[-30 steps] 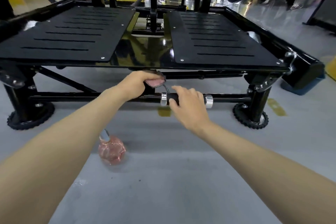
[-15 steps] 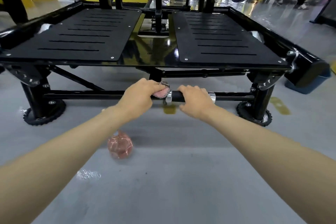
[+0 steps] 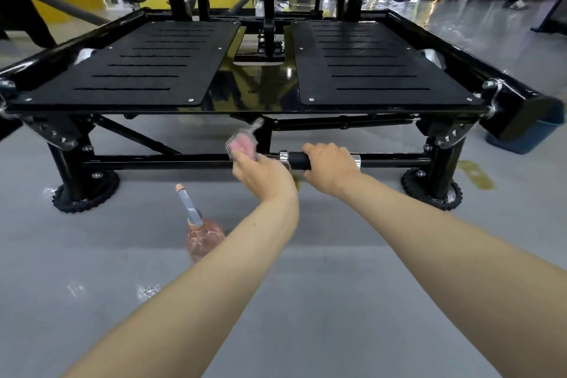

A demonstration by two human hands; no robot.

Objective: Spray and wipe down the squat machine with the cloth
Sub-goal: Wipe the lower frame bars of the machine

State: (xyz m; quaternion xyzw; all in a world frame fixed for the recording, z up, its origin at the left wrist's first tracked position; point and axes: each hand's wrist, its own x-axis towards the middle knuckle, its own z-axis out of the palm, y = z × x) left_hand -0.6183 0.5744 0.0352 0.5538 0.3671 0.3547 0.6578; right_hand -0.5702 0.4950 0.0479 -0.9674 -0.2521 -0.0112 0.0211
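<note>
Pink cloth (image 3: 242,146), pinched in the left hand (image 3: 264,176), works the low bar (image 3: 153,160) of the squat machine (image 3: 254,92) just left of the handle (image 3: 296,160) — which the right hand (image 3: 329,169) grips. The bottle (image 3: 201,233) stands on the floor before the handle; the footplates (image 3: 368,70) beyond it probably await wiping.

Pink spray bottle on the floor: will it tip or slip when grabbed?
The spray bottle likely tips easily: tall neck over a small rounded body. Clear pink wall suggests thin plastic, probably light. Wet spots on the floor may let it slide.
</note>
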